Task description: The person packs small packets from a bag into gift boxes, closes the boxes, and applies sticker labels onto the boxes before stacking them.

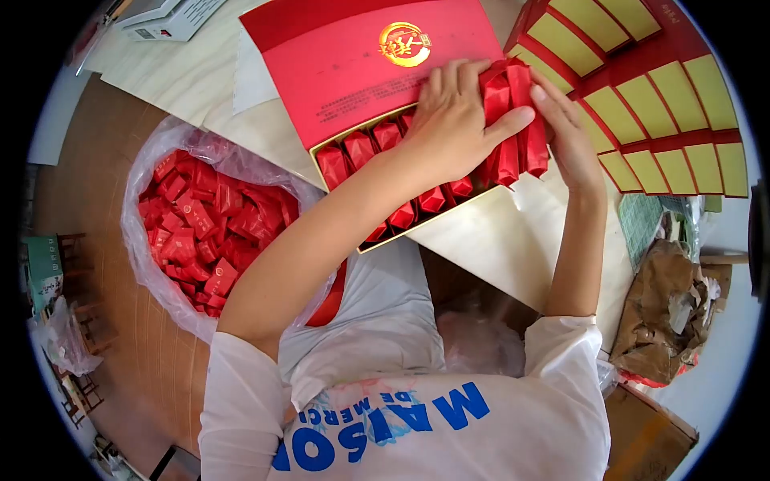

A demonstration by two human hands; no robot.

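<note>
An open red gift box point(395, 240) with a gold rim holds two rows of red wrapped packets point(359, 149). Its lid point(345, 72) is raised at the back and carries a gold round logo. Over the right end of the box, my left hand point(449, 132) is closed on a bunch of upright red packets point(508, 152), its thumb across their front. My right hand point(568, 136) wraps round the right side of the same bunch, with its fingers partly hidden. The bottoms of these packets reach the box's right edge.
A clear plastic bag point(144, 264) full of small red packets stands at the left. Red boxes with yellow compartments point(666, 96) are at the upper right. Crumpled brown paper point(662, 309) and a cardboard box point(646, 433) lie at the right. A grey-white box point(172, 20) sits at the upper left.
</note>
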